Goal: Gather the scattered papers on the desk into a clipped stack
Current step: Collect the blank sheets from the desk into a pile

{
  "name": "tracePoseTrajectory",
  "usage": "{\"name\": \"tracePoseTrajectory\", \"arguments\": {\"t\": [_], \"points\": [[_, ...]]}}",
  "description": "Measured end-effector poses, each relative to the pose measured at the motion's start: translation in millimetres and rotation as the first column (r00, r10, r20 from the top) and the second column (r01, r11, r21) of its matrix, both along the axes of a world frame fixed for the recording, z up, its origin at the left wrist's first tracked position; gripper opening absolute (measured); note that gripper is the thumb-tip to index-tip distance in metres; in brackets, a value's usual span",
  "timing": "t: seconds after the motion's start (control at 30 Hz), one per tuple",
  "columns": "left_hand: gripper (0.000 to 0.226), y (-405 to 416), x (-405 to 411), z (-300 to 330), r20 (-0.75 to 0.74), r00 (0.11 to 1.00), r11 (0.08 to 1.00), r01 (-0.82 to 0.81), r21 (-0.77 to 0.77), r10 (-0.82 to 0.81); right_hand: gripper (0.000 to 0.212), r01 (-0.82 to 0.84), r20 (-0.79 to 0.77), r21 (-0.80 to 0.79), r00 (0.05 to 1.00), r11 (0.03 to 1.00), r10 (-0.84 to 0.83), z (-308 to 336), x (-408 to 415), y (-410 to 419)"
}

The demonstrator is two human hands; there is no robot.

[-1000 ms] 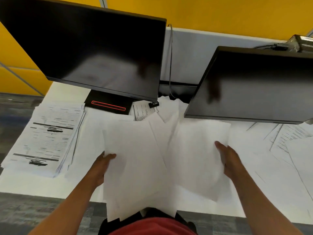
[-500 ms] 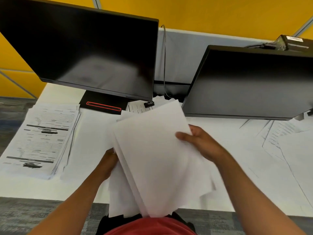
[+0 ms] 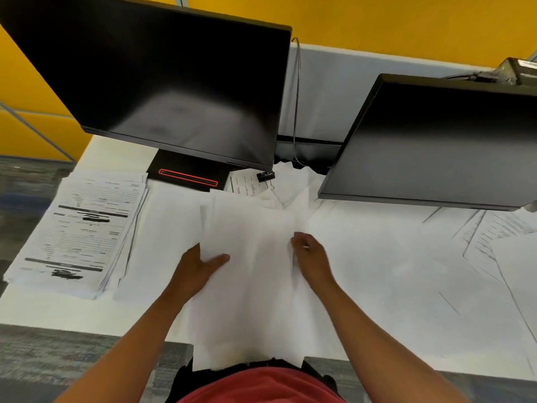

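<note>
A loose bundle of blank white sheets [image 3: 255, 286] hangs over the desk's front edge in front of me. My left hand [image 3: 197, 267] grips its left edge, thumb on top. My right hand [image 3: 312, 257] pinches its right edge, fingers curled around the paper. A black binder clip [image 3: 266, 176] lies on the desk under the left monitor, next to a printed sheet [image 3: 245, 184]. More loose white sheets [image 3: 293, 181] lie behind the bundle, between the monitors.
A thick stack of printed pages [image 3: 81, 231] lies at the left of the white desk [image 3: 377, 286]. Two dark monitors [image 3: 174, 82] [image 3: 436, 141] overhang the desk; the left one's black base [image 3: 189, 175] stands behind. Scattered sheets [image 3: 494, 245] cover the right side.
My right hand folded its fan of sheets over onto the left hand's sheets, then slid to the right edge. Both hands now hold one merged bundle, squared more upright.
</note>
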State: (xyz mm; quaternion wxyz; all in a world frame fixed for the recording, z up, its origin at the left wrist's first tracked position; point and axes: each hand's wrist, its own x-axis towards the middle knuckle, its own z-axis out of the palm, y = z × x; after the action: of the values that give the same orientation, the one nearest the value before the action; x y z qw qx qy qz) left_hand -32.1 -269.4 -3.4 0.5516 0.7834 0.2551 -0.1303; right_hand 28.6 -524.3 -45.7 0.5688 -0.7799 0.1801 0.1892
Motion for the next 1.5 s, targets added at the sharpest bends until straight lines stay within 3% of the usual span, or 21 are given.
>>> {"name": "tracePoseTrajectory", "arguments": {"t": [0.03,0.1,0.2,0.3,0.37,0.43,0.53,0.6,0.67,0.73,0.8,0.93,1.1,1.23,1.33,1.43,1.5], "points": [[0.038,3,1,7,0.040,0.999,0.999,0.017,0.030,-0.018,0.012,0.056,0.025,0.015,0.998,0.998,-0.057,2,2,-15],[0.047,10,5,27,0.087,0.994,0.997,0.057,0.058,-0.061,0.024,0.064,0.029,-0.008,0.998,0.998,-0.063,6,5,-45],[0.037,26,15,61,0.069,0.995,0.992,0.076,-0.100,-0.069,0.041,-0.048,-0.024,0.109,0.998,0.993,0.051,16,8,-76],[0.076,37,31,92,0.107,0.990,0.958,0.120,-0.262,-0.095,0.064,-0.222,-0.072,0.273,0.966,0.936,0.250,30,8,-81],[0.093,40,46,104,0.099,0.984,0.935,0.174,-0.309,-0.151,0.059,-0.188,-0.121,0.432,0.957,0.882,0.264,37,9,-79],[0.088,34,63,116,0.038,0.957,0.906,0.286,-0.311,-0.289,0.042,-0.116,-0.170,0.488,0.960,0.865,0.224,49,6,-80],[0.050,6,93,113,-0.117,0.838,0.837,0.502,-0.218,-0.533,0.026,-0.120,-0.143,0.217,0.978,0.969,0.153,46,-3,-92],[0.038,-30,111,91,-0.222,0.676,0.701,0.712,-0.051,-0.703,0.017,-0.025,-0.167,-0.047,0.986,0.999,0.017,29,-11,-108],[0.037,-67,116,54,-0.324,0.527,0.526,0.845,0.099,-0.786,0.017,-0.030,-0.237,-0.283,0.971,0.959,-0.040,13,-24,-122],[0.053,-97,108,15,-0.405,0.451,0.418,0.892,0.172,-0.795,0.022,-0.179,-0.327,-0.486,0.945,0.856,0.012,5,-40,-132],[0.060,-109,95,-11,-0.438,0.443,0.368,0.896,0.249,-0.782,0.030,-0.261,-0.374,-0.535,0.926,0.804,0.052,2,-55,-134],[0.064,-122,83,-32,-0.446,0.448,0.286,0.877,0.386,-0.775,0.040,-0.120,-0.344,-0.364,0.939,0.924,-0.014,4,-74,-120],[0.072,-130,86,-32,-0.512,0.451,0.348,0.892,0.288,-0.731,0.057,-0.045,-0.362,-0.159,0.932,0.986,-0.016,1,-75,-105],[0.084,-132,91,-32,-0.574,0.415,0.221,0.899,0.377,-0.706,0.053,-0.114,-0.323,-0.177,0.945,0.977,0.052,0,-72,-104],[0.065,-131,95,-27,-0.572,0.411,0.218,0.901,0.376,-0.710,0.039,-0.120,-0.296,-0.171,0.953,0.978,0.065,0,-68,-106],[0.051,-116,102,-4,-0.533,0.362,0.270,0.931,0.246,-0.765,0.020,-0.036,-0.209,-0.193,0.978,0.980,-0.005,3,-57,-113],[0.031,-88,107,25,-0.458,0.414,0.384,0.909,0.162,-0.786,0.026,0.064,-0.139,-0.190,0.986,0.980,-0.091,6,-41,-117]]}}
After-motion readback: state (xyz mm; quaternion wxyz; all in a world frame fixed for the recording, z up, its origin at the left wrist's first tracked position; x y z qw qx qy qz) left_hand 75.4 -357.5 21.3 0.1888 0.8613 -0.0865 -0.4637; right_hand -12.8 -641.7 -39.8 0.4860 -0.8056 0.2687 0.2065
